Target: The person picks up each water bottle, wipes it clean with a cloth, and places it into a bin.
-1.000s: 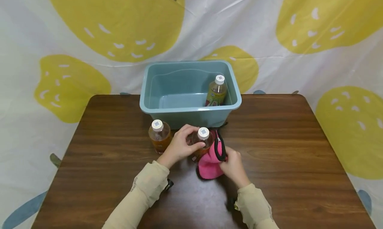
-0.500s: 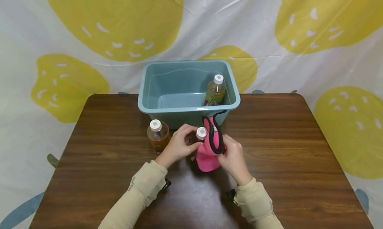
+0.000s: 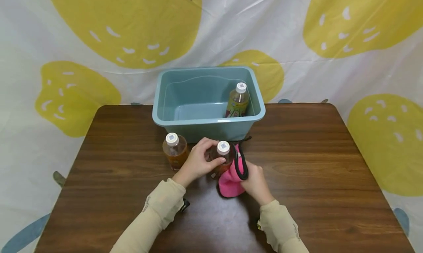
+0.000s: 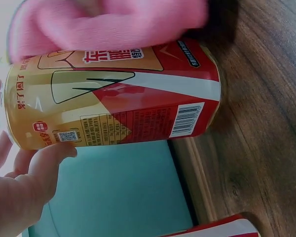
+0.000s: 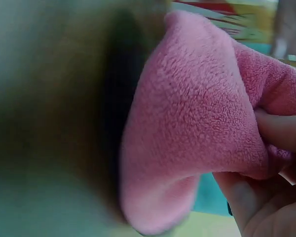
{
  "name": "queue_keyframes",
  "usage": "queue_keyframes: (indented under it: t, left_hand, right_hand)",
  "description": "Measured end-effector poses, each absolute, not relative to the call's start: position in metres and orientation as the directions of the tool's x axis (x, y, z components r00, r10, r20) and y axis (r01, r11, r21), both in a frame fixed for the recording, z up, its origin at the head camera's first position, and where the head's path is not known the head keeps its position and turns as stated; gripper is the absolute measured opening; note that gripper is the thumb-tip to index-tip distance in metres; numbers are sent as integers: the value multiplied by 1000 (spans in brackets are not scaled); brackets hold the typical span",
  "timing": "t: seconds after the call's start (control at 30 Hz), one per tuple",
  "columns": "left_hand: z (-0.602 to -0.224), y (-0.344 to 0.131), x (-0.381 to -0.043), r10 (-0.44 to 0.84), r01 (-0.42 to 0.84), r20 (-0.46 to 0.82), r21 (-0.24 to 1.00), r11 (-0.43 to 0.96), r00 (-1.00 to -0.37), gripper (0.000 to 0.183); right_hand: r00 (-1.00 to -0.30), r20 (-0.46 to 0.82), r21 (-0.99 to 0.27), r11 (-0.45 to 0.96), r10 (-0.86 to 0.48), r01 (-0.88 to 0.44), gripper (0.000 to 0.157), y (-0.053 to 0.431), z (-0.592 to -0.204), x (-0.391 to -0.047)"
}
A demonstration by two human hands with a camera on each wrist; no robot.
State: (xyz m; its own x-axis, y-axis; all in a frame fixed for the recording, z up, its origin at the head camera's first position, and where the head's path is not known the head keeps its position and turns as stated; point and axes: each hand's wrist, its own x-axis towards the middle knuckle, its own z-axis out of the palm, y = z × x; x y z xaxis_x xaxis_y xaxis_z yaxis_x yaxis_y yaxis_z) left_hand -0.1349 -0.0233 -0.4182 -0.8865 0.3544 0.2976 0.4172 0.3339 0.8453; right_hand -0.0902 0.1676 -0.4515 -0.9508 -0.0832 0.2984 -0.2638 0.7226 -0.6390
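My left hand holds a drink bottle by its upper part; it stands upright on the table and has a white cap. In the left wrist view its gold and red label shows a barcode. A fluffy pink cloth with black edging is bunched in my right hand and lies against the bottle's right side. Thumb and fingers pinch its folds in the right wrist view, where the cloth fills the middle. Part of the bottle is hidden behind the cloth.
A second bottle with amber drink stands just left of my left hand. Behind the hands is a blue-green plastic bin, with another bottle upright at its right end. The brown wooden table meets a lemon-print curtain at the back.
The pink cloth and right hand moved up along the bottle, covering more of it, then came back down toward the table. The left hand has kept its hold on the bottle.
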Motion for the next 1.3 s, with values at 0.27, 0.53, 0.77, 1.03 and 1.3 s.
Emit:
queue_keyframes:
  t: [0.27, 0.53, 0.77, 1.03, 1.3]
  left_hand:
    - [-417, -26, -136, 357, 425, 302, 836, 345, -884, 38]
    - [-418, -25, -135, 356, 408, 289, 852, 326, -888, 37]
    - [-418, -22, -136, 364, 400, 280, 861, 314, -888, 35]
    - [-418, -22, -138, 367, 436, 315, 842, 317, -875, 32]
    - [-414, -21, -135, 361, 401, 293, 873, 276, -886, 36]
  right_hand:
    - [-977, 210, -662, 729, -46, -177, 17, 167, -478, -94]
    - [-943, 323, -674, 681, -75, -285, 20, 169, -450, -90]
    - [-873, 466, -616, 655, -145, -438, 20, 167, -402, -92]
    - [-857, 490, -579, 677, -157, -455, 18, 164, -395, -97]
    - [-879, 471, -635, 661, -79, -400, 19, 167, -408, -92]
